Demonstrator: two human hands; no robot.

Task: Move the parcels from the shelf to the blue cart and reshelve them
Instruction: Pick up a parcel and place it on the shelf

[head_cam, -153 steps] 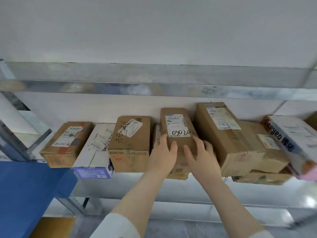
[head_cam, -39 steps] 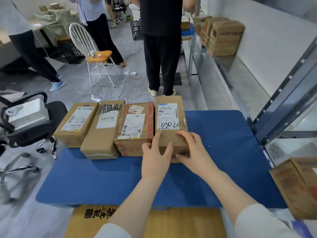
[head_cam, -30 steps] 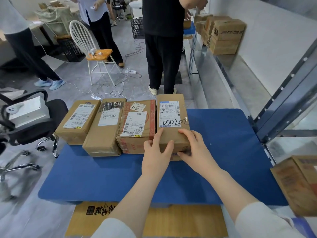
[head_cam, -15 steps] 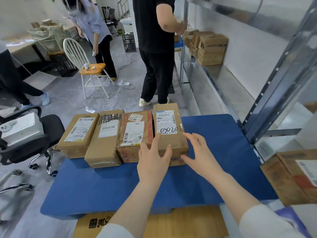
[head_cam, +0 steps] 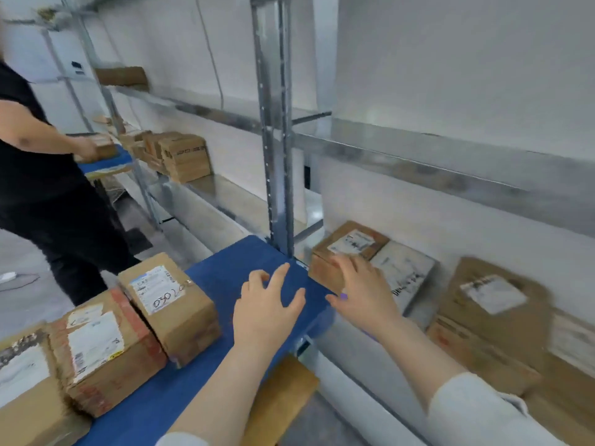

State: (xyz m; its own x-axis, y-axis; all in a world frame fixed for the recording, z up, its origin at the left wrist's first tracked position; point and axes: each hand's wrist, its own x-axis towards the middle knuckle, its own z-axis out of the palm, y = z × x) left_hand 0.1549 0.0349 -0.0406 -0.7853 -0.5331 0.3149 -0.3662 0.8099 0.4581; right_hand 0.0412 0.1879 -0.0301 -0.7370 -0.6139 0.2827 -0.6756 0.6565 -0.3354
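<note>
The blue cart [head_cam: 225, 278] carries a row of brown parcels along its left side; the nearest to me is the one marked 030202 [head_cam: 170, 304], beside a red-taped parcel [head_cam: 103, 352]. My left hand [head_cam: 267, 309] hovers over the bare blue top with fingers spread, holding nothing. My right hand [head_cam: 362, 291] reaches out with straight fingers toward the shelf [head_cam: 380, 358], just in front of a brown labelled parcel [head_cam: 349, 249]. A white box [head_cam: 402, 268] lies next to that parcel, and more brown parcels [head_cam: 492, 304] sit further right. The view is blurred.
A steel shelf upright [head_cam: 277, 140] rises between the cart and the shelf parcels. A person in black [head_cam: 38, 175] stands at the left, handling a box at another blue cart [head_cam: 106, 160]. A stack of boxes [head_cam: 180, 156] sits on the far shelf. A cardboard box [head_cam: 283, 397] lies below the cart.
Both hands have let go of the 030202 parcel, which stays on the cart. My view has swung right toward the shelf, and my right hand now reaches toward the shelf parcels.
</note>
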